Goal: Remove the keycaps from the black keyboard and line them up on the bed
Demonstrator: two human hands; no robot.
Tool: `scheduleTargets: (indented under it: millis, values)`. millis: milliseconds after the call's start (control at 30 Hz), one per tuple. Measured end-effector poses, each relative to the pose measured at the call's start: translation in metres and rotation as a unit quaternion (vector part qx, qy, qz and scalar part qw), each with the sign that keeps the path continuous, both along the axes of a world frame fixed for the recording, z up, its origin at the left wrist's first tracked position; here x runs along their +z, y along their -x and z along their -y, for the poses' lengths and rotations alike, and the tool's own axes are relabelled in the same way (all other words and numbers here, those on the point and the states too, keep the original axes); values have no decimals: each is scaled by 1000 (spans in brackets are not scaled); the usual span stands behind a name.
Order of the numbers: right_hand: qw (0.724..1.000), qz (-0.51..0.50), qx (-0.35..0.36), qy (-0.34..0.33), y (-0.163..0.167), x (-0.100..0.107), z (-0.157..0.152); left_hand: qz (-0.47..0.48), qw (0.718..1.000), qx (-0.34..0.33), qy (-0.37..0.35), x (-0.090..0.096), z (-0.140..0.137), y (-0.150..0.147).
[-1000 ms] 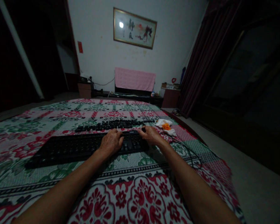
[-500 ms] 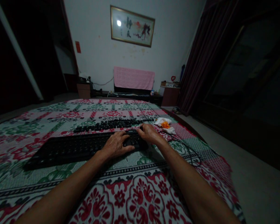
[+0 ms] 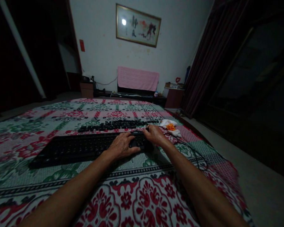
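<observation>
A black keyboard [image 3: 78, 149] lies across the bedspread. My left hand [image 3: 123, 145] rests on its right part, fingers stretched out and thumb apart. At the right end of the keyboard, my right hand [image 3: 154, 134] is closed in a pinch with its fingertips over the far edge. A small dark thing shows at those fingertips, too dim to name. Behind the keyboard lies a long row of small loose black pieces [image 3: 118, 125] that look like keycaps. The keys under my hands are partly hidden.
A white cloth with an orange patch [image 3: 170, 126] lies right of my right hand. A black cable [image 3: 196, 151] curls on the patterned bedspread [image 3: 151, 201]. Beyond the bed stand a low cabinet and a screen covered by a pink towel [image 3: 137, 78].
The view has shifted slightly, so the whole scene sits a little further right. Both hands keep nearly the same places on the keyboard, my right hand still pinching.
</observation>
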State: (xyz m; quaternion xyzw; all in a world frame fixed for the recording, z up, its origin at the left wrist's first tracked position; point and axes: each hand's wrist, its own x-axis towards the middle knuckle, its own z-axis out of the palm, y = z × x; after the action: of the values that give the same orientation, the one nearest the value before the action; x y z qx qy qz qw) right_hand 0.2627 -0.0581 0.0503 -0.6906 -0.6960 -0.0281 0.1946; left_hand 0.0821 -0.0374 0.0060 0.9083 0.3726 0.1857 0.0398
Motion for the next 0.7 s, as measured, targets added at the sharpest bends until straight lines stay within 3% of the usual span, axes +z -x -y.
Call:
scheduleTargets:
  millis: [167,300,700]
  values:
    - [1000,8,-13,-26,5,16,6,1,1000,4,-1,2,3,0]
    - [996,-57,-37,-56,3,32,3,6,1000,1,-8,0,4,1]
    - [973,-219,73,1,17,13,-9,142,990,-5,18,4,-3,-2]
